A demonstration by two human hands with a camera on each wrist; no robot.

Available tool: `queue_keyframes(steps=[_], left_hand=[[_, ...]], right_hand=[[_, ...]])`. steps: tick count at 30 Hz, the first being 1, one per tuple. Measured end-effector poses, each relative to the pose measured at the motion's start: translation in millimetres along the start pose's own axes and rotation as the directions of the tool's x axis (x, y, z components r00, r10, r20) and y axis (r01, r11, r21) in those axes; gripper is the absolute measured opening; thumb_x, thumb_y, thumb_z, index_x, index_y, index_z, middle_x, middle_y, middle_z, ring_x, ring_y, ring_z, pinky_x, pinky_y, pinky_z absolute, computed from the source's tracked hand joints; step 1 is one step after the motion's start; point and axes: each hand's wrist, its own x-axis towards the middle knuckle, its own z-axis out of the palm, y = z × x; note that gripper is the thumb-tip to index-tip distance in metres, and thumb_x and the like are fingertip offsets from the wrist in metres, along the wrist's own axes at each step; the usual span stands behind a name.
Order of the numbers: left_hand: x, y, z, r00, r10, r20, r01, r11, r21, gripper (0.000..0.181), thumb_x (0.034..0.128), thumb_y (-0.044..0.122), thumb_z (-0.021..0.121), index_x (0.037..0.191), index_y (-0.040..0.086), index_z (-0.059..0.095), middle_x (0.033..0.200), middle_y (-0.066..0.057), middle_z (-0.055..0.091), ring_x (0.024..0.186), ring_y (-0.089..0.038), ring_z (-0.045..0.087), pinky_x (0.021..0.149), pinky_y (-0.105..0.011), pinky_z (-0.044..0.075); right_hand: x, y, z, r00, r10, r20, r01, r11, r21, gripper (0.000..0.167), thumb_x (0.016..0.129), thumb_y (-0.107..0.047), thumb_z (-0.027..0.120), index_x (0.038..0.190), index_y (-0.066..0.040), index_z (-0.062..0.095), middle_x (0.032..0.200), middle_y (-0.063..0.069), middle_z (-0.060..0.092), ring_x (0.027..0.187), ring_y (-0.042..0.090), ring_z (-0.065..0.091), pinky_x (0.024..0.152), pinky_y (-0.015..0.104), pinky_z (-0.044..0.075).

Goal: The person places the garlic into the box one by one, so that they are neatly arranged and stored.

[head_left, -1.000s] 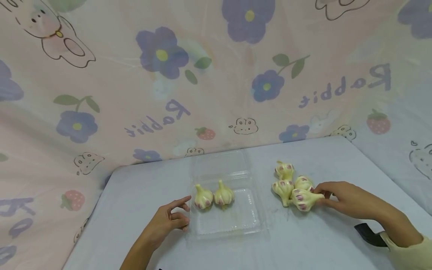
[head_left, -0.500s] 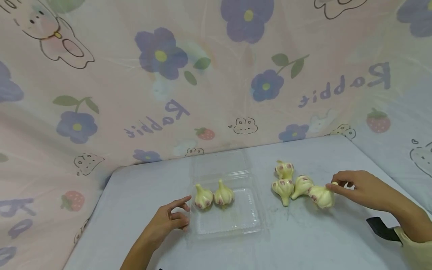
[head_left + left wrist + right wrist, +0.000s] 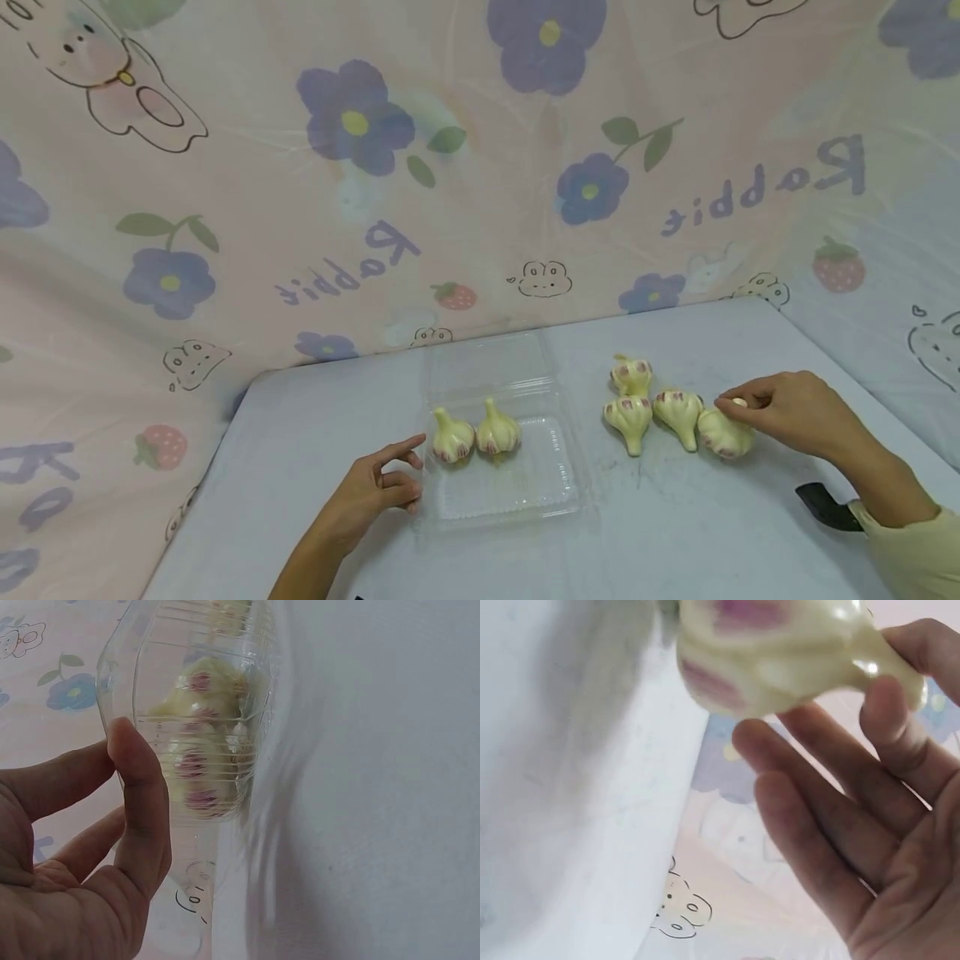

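In the head view my right hand (image 3: 806, 417) pinches the stem of a garlic bulb (image 3: 725, 433), pale with purple patches. The right wrist view shows thumb and forefinger on that stem, the other fingers loosely bent beneath the bulb (image 3: 772, 652). Left of it lie three more garlic bulbs: one beside it (image 3: 678, 412), one further left (image 3: 628, 417) and one behind (image 3: 632, 377). My left hand (image 3: 378, 483) is at the left edge of a clear plastic clamshell box (image 3: 517, 500), fingertips touching its rim. Two garlic bulbs (image 3: 476, 435) sit side by side inside the box.
The box's lid (image 3: 487, 362) lies folded back behind it. A white cloth (image 3: 675, 533) covers the table. A printed curtain (image 3: 480, 208) with flowers and rabbits hangs close behind. A black wrist piece (image 3: 828, 507) juts out under my right forearm.
My right hand has shifted the pinched garlic bulb to the right and tipped its stem upward. The bulb beside it has turned, its stem now pointing toward me. The left hand stays put.
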Motion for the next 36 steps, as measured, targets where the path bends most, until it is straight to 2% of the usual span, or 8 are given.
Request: queue_keyframes(steps=[4, 8, 10, 14, 20, 26, 31, 36], left_hand=[[0.6, -0.5, 0.6, 1.0, 0.0, 0.002, 0.0, 1.0, 0.0, 0.072, 0.0923, 0.003, 0.067, 0.155, 0.003, 0.032, 0.12, -0.009, 0.045, 0.074, -0.007, 0.063, 0.075, -0.023, 0.059], [-0.2, 0.3, 0.7, 1.0, 0.0, 0.004, 0.0, 1.0, 0.001, 0.072, 0.0923, 0.004, 0.067, 0.155, 0.002, 0.031, 0.119, -0.008, 0.045, 0.074, -0.007, 0.063, 0.075, -0.024, 0.059], [-0.5, 0.4, 0.5, 1.0, 0.002, 0.006, -0.002, 1.0, 0.002, 0.073, 0.0923, 0.004, 0.067, 0.155, 0.002, 0.03, 0.119, -0.008, 0.045, 0.075, -0.007, 0.062, 0.076, -0.024, 0.059], [-0.3, -0.1, 0.1, 1.0, -0.001, 0.007, 0.001, 1.0, 0.001, 0.072, 0.0924, 0.003, 0.067, 0.155, 0.003, 0.031, 0.119, -0.008, 0.045, 0.075, -0.007, 0.063, 0.075, -0.024, 0.059], [0.7, -0.6, 0.1, 1.0, -0.005, 0.0, 0.005, 1.0, -0.004, 0.072, 0.092, 0.003, 0.067, 0.155, 0.003, 0.032, 0.119, -0.007, 0.045, 0.074, -0.007, 0.063, 0.074, -0.024, 0.059], [1.2, -1.4, -0.6, 1.0, 0.004, 0.004, -0.004, 1.0, -0.001, 0.073, 0.0917, 0.004, 0.068, 0.155, 0.003, 0.032, 0.119, -0.008, 0.045, 0.074, -0.007, 0.063, 0.075, -0.024, 0.06], [0.8, -2.3, -0.5, 1.0, -0.001, 0.003, 0.001, 1.0, -0.002, 0.073, 0.0912, 0.005, 0.069, 0.155, 0.003, 0.032, 0.119, -0.008, 0.045, 0.074, -0.007, 0.063, 0.075, -0.024, 0.06], [1.1, -2.1, -0.1, 1.0, 0.003, 0.004, -0.003, 1.0, -0.006, 0.073, 0.0912, 0.004, 0.069, 0.154, 0.003, 0.033, 0.118, -0.007, 0.045, 0.073, -0.008, 0.063, 0.075, -0.024, 0.06]], right_hand=[[1.1, 1, 5, 1.0, -0.009, 0.021, 0.009, 1.0, 0.003, 0.038, 0.089, -0.05, 0.07, 0.066, -0.024, 0.054, 0.071, -0.01, 0.064, 0.05, 0.002, 0.034, 0.047, 0.021, 0.025], [2.1, 4, 9, 0.994, -0.053, 0.097, 0.052, 0.999, 0.016, 0.041, 0.081, -0.052, 0.078, 0.077, -0.022, 0.049, 0.078, -0.009, 0.063, 0.07, 0.007, 0.06, 0.053, 0.02, 0.036], [2.6, 6, 10, 0.989, -0.08, 0.126, 0.075, 0.996, 0.04, 0.044, 0.076, -0.051, 0.082, 0.086, -0.021, 0.051, 0.093, -0.005, 0.068, 0.085, 0.015, 0.067, 0.06, 0.022, 0.043], [2.9, 9, 13, 0.983, -0.137, 0.125, 0.126, 0.988, 0.091, 0.058, 0.071, -0.048, 0.086, 0.11, -0.015, 0.058, 0.109, 0.0, 0.066, 0.092, 0.009, 0.064, 0.07, 0.026, 0.053], [0.0, 17, 15, 0.962, -0.223, 0.159, 0.195, 0.966, 0.172, 0.07, 0.076, -0.042, 0.085, 0.129, -0.006, 0.059, 0.117, 0.001, 0.061, 0.086, -0.008, 0.05, 0.068, 0.023, 0.05], [-2.0, 23, 16, 0.936, -0.334, 0.109, 0.306, 0.929, 0.21, 0.061, 0.08, -0.03, 0.083, 0.131, -0.009, 0.058, 0.117, -0.003, 0.06, 0.086, -0.006, 0.052, 0.067, 0.022, 0.05], [-1.0, 18, 21, 0.929, -0.367, 0.054, 0.348, 0.913, 0.212, 0.053, 0.078, -0.033, 0.085, 0.124, -0.023, 0.06, 0.117, -0.012, 0.062, 0.09, -0.004, 0.055, 0.071, 0.023, 0.051], [-1.0, 15, 20, 0.926, -0.358, 0.118, 0.327, 0.918, 0.223, 0.051, 0.08, -0.035, 0.083, 0.125, -0.027, 0.059, 0.123, -0.006, 0.063, 0.102, -0.006, 0.058, 0.078, 0.023, 0.055]])
